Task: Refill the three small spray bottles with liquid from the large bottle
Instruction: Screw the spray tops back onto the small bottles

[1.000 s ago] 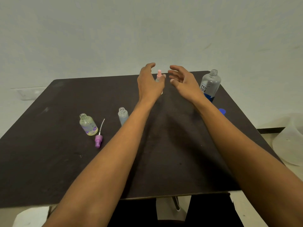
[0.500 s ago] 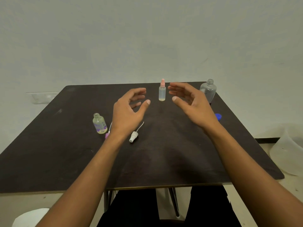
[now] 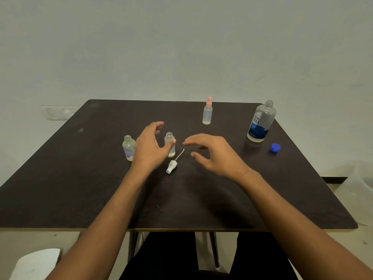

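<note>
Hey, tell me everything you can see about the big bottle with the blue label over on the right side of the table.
The large clear plastic bottle with a blue label stands upright near the far right corner of the dark table. Its threaded neck is open, uncapped; a small blue cap lies apart on the table to its right. The upper label reads "re-nu" in dark letters. The upper part looks clear; the liquid level is hard to tell. Neither hand touches it.
</note>
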The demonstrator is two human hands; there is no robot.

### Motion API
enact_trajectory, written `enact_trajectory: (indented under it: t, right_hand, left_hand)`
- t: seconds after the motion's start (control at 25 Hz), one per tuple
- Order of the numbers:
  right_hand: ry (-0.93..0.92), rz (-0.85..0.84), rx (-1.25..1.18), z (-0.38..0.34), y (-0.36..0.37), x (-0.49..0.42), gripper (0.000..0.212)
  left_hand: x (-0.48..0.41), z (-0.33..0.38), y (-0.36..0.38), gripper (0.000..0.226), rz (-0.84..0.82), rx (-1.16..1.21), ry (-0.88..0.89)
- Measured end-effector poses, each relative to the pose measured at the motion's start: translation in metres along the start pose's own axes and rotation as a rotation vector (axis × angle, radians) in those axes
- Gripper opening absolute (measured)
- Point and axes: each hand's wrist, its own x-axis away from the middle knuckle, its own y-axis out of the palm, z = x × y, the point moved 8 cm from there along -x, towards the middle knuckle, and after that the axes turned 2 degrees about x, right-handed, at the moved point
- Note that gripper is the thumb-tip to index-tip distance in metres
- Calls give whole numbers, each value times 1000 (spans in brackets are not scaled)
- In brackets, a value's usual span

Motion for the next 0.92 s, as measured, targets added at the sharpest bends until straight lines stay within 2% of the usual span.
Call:
enact_trajectory:
  t: [0.2,0.4,0.52,0.72,0.92]
  right_hand:
    - [-132,-245,178,-16,60,-12,42]
    - [-195,-327,229,-18,85,-12,38]
    - [-211,-307,226,-17,87,-13,39]
    - [-192,-241,144,-17,64,-12,36]
    - [-36,75,-86,-9,-21,-23,33]
  left_hand:
    - [-5,-20,10,62,-60,-36,-69]
    - [-3,-23,17,43,-104,-60,-105]
    - [-3,-22,18,30,-86,-46,-105]
    - [-2,-19,18,26,-75,-25,-100]
    - [-4,0,14,29,-91,-22,-48]
